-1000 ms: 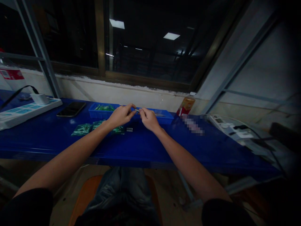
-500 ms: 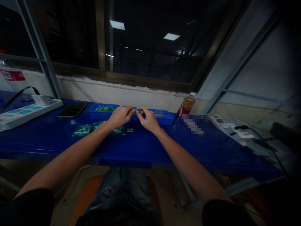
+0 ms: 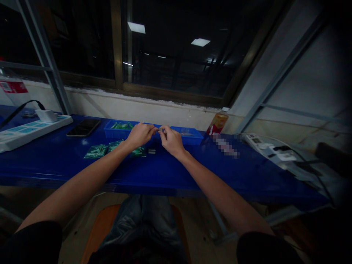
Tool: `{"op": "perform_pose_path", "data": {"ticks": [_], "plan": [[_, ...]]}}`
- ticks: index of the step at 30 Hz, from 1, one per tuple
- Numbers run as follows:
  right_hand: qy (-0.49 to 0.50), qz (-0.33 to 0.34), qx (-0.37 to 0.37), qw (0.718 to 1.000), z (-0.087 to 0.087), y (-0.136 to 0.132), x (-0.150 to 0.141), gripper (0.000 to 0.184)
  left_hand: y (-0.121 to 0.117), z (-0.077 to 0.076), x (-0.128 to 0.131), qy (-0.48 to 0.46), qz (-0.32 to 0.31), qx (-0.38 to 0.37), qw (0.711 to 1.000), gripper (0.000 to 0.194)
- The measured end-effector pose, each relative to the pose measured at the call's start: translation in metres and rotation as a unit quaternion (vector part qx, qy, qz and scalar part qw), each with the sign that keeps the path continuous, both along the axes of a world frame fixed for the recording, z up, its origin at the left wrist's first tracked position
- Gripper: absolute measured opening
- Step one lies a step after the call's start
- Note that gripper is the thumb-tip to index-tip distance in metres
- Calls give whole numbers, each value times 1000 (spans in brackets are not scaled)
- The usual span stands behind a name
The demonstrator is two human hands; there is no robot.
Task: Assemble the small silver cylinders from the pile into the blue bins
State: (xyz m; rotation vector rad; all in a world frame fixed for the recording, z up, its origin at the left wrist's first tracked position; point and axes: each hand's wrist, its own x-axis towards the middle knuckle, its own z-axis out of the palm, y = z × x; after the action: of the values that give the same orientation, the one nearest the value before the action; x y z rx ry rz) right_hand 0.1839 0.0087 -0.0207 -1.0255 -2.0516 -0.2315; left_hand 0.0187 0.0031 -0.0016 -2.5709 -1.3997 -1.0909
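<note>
My left hand (image 3: pixel 141 135) and my right hand (image 3: pixel 172 140) meet fingertip to fingertip above the blue table. Both are closed in a pinch around something tiny, too small to name. Behind them stand a blue tray (image 3: pixel 110 135) with green packets (image 3: pixel 121 125) in it and a second blue tray (image 3: pixel 195 140), partly hidden by my right hand. On the table below lies a small metallic cylinder (image 3: pixel 151 151). Green plastic packets (image 3: pixel 96 151) lie to the left, partly covered by my left forearm.
A phone (image 3: pixel 83 128) and a white power strip (image 3: pixel 35 132) lie at the left. To the right are a bottle with a red label (image 3: pixel 217 124), a blurred patch, and another power strip (image 3: pixel 275 151) with cables. The window wall (image 3: pixel 176 113) bounds the back.
The fingers of my right hand have turned slightly and drawn closer to my left fingertips, so the small thing between them shows less. The things on the table have stayed put.
</note>
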Motion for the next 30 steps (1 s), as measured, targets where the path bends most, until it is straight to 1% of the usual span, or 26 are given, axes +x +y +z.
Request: {"op": "perform_pose_path", "data": {"ticks": [3, 5, 7, 9, 10, 12, 14, 17, 20, 22, 25, 27, 30], "plan": [[10, -7, 10, 1000, 0, 0, 0, 24, -3, 2, 2, 27, 31, 28, 999, 39], [17, -8, 16, 1000, 1, 1, 1, 25, -6, 5, 2, 9, 30, 31, 999, 38], [27, -12, 16, 999, 2, 1, 1, 30, -9, 7, 1, -26, 27, 32, 999, 32], [29, -22, 6, 999, 3, 2, 2, 34, -10, 8, -1, -58, 3, 31, 998, 24], [26, -27, -1, 999, 4, 2, 3, 36, -9, 8, -2, -68, -17, 33, 997, 25], [20, -35, -15, 999, 5, 3, 4, 37, -7, 6, -2, -66, -56, 37, 996, 29], [17, -36, -25, 999, 6, 3, 4, 37, -5, 4, -1, -52, -75, 44, 995, 27], [25, -16, -35, 999, 6, 2, 3, 37, -4, 2, 0, -44, -66, 48, 996, 20], [53, 32, -43, 997, 6, 0, 3, 28, -7, 4, 1, -50, -35, 47, 997, 20], [65, 61, -43, 995, 5, -1, 3, 28, -9, 6, 1, -46, -21, 47, 998, 22], [66, 78, -34, 994, 6, -1, 4, 25, -12, 10, 1, -31, -21, 37, 999, 28], [62, 74, -25, 995, 7, 1, 5, 22, -11, 11, 0, -16, -23, 19, 999, 31], [65, 47, -11, 997, 7, 7, 10, 23, -4, 7, -5, 50, -42, -43, 997, 30]]}}
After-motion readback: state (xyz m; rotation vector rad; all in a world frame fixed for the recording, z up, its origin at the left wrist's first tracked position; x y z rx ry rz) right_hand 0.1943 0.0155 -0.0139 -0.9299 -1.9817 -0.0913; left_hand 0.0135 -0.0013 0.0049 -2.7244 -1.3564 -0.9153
